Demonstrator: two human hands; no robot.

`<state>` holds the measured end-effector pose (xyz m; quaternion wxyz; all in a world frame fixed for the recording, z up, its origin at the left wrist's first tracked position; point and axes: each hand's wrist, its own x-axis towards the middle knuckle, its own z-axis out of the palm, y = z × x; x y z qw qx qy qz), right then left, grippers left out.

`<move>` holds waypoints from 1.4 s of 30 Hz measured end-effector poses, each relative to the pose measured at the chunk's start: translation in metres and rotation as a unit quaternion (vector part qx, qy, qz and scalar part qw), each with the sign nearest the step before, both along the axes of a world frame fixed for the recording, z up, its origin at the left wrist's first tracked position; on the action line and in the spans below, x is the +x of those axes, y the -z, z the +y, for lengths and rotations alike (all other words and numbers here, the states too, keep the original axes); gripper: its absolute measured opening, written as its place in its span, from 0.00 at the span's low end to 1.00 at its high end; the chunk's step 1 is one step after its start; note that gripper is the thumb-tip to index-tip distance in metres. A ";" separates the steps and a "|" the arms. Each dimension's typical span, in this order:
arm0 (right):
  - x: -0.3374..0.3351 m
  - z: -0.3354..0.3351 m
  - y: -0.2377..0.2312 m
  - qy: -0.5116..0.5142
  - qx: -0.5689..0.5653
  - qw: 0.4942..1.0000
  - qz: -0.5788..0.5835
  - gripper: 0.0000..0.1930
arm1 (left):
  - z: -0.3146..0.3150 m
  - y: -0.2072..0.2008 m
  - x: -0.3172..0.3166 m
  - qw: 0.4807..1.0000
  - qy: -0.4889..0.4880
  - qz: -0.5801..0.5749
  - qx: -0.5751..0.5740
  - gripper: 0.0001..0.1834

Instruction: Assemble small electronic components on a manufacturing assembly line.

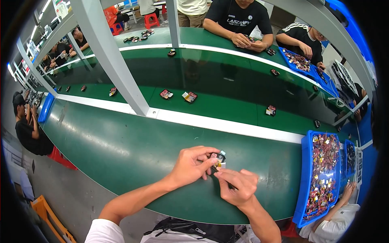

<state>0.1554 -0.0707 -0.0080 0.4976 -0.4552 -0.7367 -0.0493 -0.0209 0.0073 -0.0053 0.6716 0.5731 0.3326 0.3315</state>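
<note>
Above the green worktable my left hand (189,166) is closed around a small black electronic casing (220,157), thumb on top and fingers beneath. Reddish and yellow parts and a white patch show inside the casing, and a pale blue bit sits at its upper edge. My right hand (240,187) is closed in a pinch, thumb and fingertips meeting the casing's lower end. A dark bit shows beneath its curled fingers; whether it is held, and what it is, I cannot make out.
A blue tray (304,178) full of small circuit parts stands at the right. Beyond a white rail (194,122) runs a green conveyor (231,103) carrying several similar casings. A grey post (115,56) rises at the rail. Co-workers sit across and at both sides.
</note>
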 end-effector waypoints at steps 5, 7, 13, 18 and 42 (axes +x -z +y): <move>-0.002 0.000 -0.001 0.002 0.004 1.000 -0.029 0.13 | -0.004 0.002 0.003 0.998 -0.039 0.021 0.038 0.13; -0.002 0.001 0.000 -0.004 0.007 1.000 -0.022 0.13 | -0.005 0.001 0.004 0.997 -0.050 0.025 0.045 0.12; -0.005 -0.001 -0.004 -0.017 -0.002 1.000 -0.013 0.12 | -0.009 0.002 0.003 0.997 -0.067 0.024 0.026 0.11; -0.004 -0.007 -0.014 -0.003 -0.019 1.000 0.021 0.11 | -0.007 -0.001 0.006 0.996 -0.057 0.061 0.021 0.09; 0.034 -0.025 -0.032 0.010 0.012 0.996 0.090 0.10 | 0.119 -0.017 -0.017 0.747 -0.296 0.480 0.353 0.16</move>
